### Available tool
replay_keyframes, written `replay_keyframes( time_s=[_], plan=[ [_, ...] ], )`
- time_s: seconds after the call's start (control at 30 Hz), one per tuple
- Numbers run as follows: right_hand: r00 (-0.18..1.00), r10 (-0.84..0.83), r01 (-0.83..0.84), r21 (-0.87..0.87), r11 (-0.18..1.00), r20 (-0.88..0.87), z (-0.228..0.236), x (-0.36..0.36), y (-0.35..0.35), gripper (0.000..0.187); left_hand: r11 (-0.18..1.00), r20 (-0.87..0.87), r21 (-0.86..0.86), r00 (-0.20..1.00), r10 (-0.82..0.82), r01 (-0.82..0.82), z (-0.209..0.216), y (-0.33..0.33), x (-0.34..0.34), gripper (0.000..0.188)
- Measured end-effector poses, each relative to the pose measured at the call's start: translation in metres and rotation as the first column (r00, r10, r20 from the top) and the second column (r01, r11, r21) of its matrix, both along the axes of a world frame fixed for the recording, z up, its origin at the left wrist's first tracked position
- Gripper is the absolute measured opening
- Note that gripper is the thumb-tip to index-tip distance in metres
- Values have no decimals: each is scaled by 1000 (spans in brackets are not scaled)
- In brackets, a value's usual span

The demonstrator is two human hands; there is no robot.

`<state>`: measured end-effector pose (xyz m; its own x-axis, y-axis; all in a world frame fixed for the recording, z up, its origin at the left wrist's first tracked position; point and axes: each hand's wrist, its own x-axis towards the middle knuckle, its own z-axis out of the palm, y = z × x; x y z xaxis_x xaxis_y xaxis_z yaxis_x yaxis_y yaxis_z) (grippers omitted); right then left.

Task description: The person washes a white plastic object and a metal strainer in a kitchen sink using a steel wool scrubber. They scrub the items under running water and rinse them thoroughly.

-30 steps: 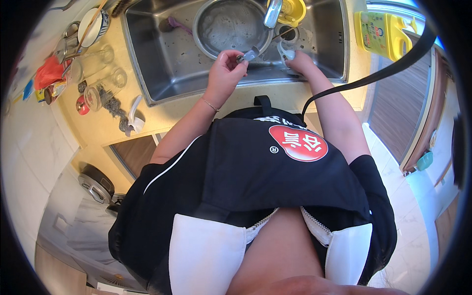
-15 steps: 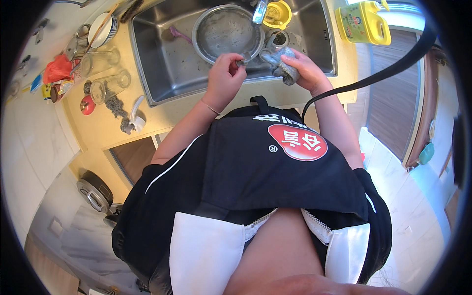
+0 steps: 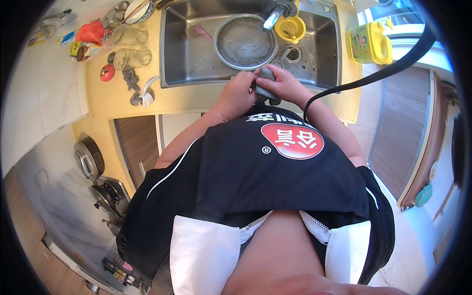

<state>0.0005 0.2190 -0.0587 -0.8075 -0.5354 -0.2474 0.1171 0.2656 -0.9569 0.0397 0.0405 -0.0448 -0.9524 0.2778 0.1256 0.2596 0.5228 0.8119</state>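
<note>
Both hands meet at the front edge of the sink. My right hand (image 3: 286, 84) is closed around a bunched grey cloth (image 3: 266, 82), its thumb pressed across it. Against the cloth's left side is my left hand (image 3: 237, 90), fingers curled in; whatever they pinch is hidden behind them. Just beyond, in the steel sink (image 3: 173, 54), stands a round metal basin (image 3: 246, 42) with cloudy water. A yellow strainer basket (image 3: 290, 28) sits right of the faucet (image 3: 273, 18), and a small open jar (image 3: 293, 54) with dark bits inside is nearer my right hand.
Left of the sink lie glass jars (image 3: 132, 58), a red round lid (image 3: 107, 73), a dark scouring pad (image 3: 131, 78) and a white-handled brush (image 3: 147, 93). A yellow jug (image 3: 369, 43) stands at the right. A black strap (image 3: 373, 73) crosses near my right forearm.
My right hand has moved left with the cloth and now meets my left hand nearer my body. The small object earlier showing at my left fingertips is hidden now. The view has shifted.
</note>
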Motion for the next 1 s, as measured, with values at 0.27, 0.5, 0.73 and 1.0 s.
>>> replay_keyframes(
  time_s=[0.27, 0.5, 0.73, 1.0],
  plan=[
    [990, 143, -143, 0, 990, -23, 10, -3, 6, 27, 992, -21, 9, 992, 126, -126, 0, 13, 26, 22],
    [963, 206, -174, -186, 967, 172, 2, -8, 11, 18, 977, -29, 9, 977, 213, -213, 6, 21, 42, 20],
    [927, 155, -68, -252, 965, 342, -8, -10, 10, 23, 973, -133, 46, 964, 230, -226, 9, 26, 39, 19],
    [960, 199, -180, -112, 977, 199, 23, -4, 10, 28, 978, -119, -119, 980, 158, -172, 16, 21, 24, 22]
  ],
)
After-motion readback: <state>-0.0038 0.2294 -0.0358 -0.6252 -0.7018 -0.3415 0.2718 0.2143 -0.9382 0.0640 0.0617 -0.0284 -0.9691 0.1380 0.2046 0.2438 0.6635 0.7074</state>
